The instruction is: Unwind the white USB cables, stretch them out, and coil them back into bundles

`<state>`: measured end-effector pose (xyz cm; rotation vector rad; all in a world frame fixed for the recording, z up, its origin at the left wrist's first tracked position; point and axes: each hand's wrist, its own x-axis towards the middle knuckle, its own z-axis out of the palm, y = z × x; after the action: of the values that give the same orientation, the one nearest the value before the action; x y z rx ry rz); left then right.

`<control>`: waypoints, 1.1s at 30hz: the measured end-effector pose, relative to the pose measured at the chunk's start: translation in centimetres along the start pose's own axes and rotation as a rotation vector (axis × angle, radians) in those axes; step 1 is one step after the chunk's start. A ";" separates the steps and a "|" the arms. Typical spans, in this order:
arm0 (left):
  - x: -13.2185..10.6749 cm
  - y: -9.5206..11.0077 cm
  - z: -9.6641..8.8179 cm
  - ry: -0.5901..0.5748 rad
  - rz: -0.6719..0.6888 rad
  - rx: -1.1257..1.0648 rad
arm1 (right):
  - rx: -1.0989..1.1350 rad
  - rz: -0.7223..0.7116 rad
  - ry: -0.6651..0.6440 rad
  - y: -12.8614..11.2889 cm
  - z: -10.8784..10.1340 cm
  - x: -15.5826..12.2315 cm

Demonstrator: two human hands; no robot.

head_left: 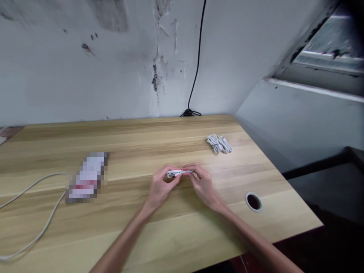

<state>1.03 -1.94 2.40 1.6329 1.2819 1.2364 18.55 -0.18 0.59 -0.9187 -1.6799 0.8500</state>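
A small white coiled cable bundle (179, 173) is held between the L hand (163, 185) and R hand (203, 185), centred in front of the body, just above a light oak-look wooden surface (159, 227); whether it is touching the surface can't be told. The fingers (174, 171) of both hands are closed narrow, pinching the bundle from either end, prob. so that the loops are kept together and from springing apart. Nothing else is held by either hand.

A second white coiled cable bundle (218, 144) is left further back on the surface, well apart from the hands, w/ its loops lying flat, and a thin dark tie may be wrapped round it, though that is too small to confirm. To the left, a flat rectangular item (87, 177) is obscured by pixelation, so its kind can't be told. A loose thick white cable (34, 182) is laid in a long curve beside it and runs off the left edge. A round white-rimmed grommet hole (253, 201) is set in the surface near the right edge, and a black cable (198, 49) is hung down a scuffed white wall (85, 57), prob. to reach the back of the surface
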 end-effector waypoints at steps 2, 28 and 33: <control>0.2 -0.2 -0.1 0.003 -0.034 -0.025 | 0.020 0.015 -0.009 -0.1 0.1 0.1; 1.2 -1.3 0.0 -0.080 -0.192 0.001 | 0.070 0.110 0.047 0.3 0.1 0.9; 1.5 -0.9 0.1 -0.078 -0.198 -0.023 | 0.042 0.105 0.062 0.4 0.0 1.0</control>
<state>0.95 -0.22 1.88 1.4843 1.3399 1.0536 18.38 0.88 0.63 -1.0011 -1.5663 0.9145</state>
